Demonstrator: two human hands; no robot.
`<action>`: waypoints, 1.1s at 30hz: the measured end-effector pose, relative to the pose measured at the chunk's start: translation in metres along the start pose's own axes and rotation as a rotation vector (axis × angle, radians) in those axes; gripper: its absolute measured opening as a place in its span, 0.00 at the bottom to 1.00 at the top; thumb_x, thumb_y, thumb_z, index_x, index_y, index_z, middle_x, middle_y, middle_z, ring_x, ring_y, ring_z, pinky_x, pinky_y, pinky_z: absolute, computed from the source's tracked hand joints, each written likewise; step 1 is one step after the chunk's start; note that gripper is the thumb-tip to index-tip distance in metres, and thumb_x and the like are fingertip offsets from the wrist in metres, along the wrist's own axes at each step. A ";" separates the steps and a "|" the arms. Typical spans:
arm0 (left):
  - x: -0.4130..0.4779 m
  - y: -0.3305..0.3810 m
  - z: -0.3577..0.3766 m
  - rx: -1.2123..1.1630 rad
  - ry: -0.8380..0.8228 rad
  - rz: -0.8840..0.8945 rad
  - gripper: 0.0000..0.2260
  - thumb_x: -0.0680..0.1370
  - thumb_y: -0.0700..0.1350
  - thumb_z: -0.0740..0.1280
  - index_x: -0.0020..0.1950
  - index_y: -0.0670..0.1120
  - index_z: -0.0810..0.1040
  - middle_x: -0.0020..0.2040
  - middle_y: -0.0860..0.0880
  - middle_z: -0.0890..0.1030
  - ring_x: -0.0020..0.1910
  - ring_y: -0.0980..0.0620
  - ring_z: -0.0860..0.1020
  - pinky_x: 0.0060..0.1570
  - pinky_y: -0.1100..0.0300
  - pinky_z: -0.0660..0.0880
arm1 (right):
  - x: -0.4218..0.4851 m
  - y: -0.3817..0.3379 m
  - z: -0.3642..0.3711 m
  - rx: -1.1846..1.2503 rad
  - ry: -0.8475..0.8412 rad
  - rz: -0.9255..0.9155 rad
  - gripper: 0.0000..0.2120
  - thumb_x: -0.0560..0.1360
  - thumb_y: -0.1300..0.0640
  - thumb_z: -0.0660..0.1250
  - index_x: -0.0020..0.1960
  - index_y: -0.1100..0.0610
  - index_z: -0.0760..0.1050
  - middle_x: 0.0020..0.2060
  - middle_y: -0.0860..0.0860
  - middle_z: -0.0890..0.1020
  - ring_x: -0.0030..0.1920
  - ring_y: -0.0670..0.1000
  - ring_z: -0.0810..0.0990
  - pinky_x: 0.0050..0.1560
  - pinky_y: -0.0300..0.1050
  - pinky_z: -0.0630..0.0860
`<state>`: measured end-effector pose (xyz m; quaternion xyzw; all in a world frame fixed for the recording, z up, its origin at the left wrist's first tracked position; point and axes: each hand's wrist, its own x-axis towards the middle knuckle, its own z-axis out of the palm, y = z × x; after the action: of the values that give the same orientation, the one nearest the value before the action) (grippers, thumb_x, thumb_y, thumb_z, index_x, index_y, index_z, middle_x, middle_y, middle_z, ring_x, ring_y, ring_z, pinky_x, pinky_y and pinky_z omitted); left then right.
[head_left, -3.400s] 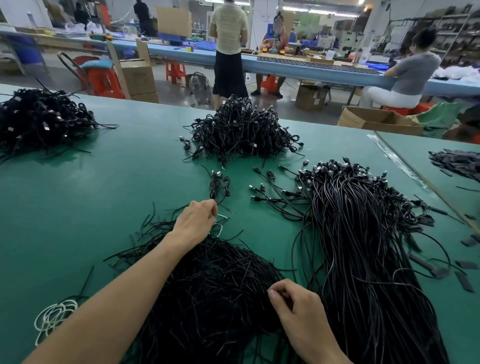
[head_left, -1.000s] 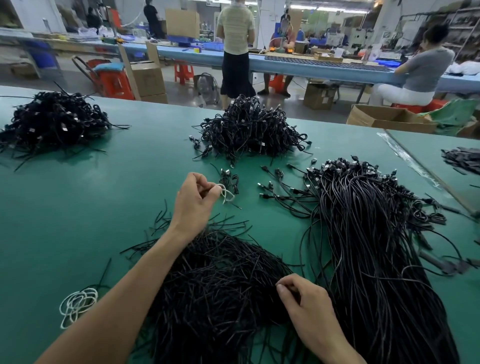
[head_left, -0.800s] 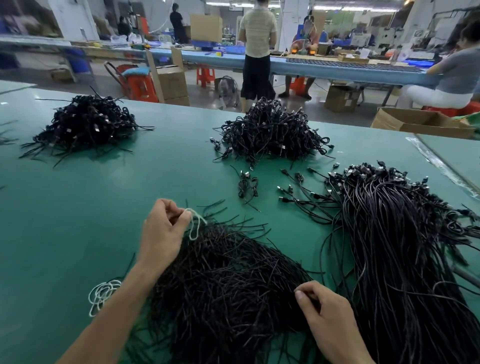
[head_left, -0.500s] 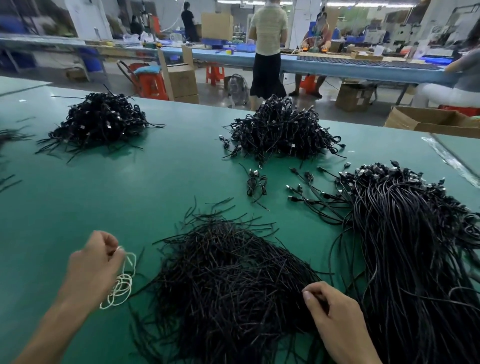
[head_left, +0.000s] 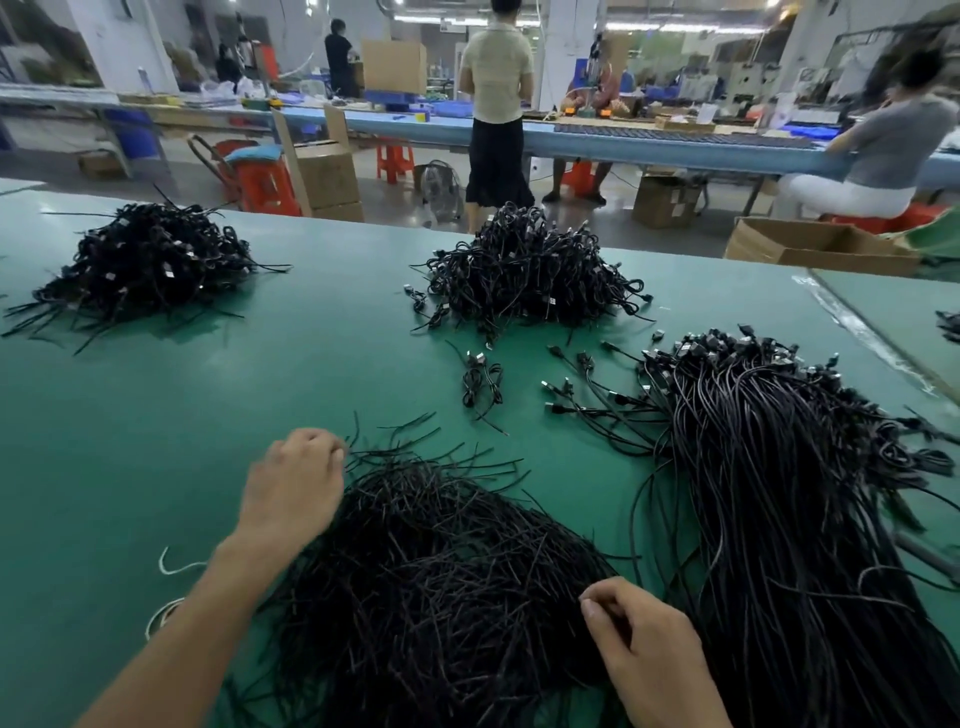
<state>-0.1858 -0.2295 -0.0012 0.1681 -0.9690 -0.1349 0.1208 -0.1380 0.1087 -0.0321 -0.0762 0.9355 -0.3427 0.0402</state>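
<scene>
sorting black ties on green table (head_left: 156, 415)
kept within reach: cable bundle (head_left: 779, 493) at right, tie pile (head_left: 441, 571) at centre. touching pile's far edge with left hand (head_left: 291, 493), grip not discernible; apparently pinching near strands with right hand (head_left: 644, 654).

A smooth, matt green table (head_left: 156, 441) bears a heap of thin, dull black ties (head_left: 441, 571), wiry and rough. Black cables (head_left: 779, 493) show a faint plastic sheen, their plugs (head_left: 546, 385) tipped in bright metal. Beyond stand brown cardboard boxes (head_left: 810, 249) and red plastic stools (head_left: 265, 187).
</scene>
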 end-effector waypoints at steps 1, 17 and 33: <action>0.014 0.010 0.008 -0.082 -0.054 0.036 0.13 0.84 0.48 0.58 0.60 0.46 0.80 0.62 0.46 0.79 0.58 0.45 0.76 0.58 0.50 0.73 | 0.000 -0.001 0.000 -0.001 -0.005 0.003 0.10 0.79 0.50 0.66 0.42 0.37 0.72 0.38 0.37 0.80 0.47 0.34 0.76 0.45 0.33 0.74; 0.026 0.033 0.056 -0.576 -0.361 0.205 0.17 0.84 0.54 0.56 0.58 0.52 0.85 0.58 0.53 0.84 0.59 0.55 0.80 0.59 0.61 0.72 | -0.001 0.001 0.003 -0.029 0.025 -0.024 0.10 0.78 0.50 0.67 0.42 0.36 0.72 0.39 0.36 0.79 0.52 0.28 0.72 0.45 0.26 0.70; 0.035 0.111 0.065 -0.393 -0.629 0.522 0.18 0.84 0.55 0.57 0.70 0.50 0.76 0.69 0.53 0.77 0.68 0.56 0.73 0.70 0.58 0.67 | -0.001 0.002 0.006 -0.042 0.063 -0.077 0.13 0.77 0.52 0.69 0.41 0.34 0.71 0.51 0.22 0.72 0.50 0.33 0.75 0.43 0.27 0.71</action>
<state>-0.2684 -0.1266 -0.0218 -0.1573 -0.9245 -0.3257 -0.1199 -0.1361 0.1068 -0.0383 -0.1019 0.9397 -0.3265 -0.0040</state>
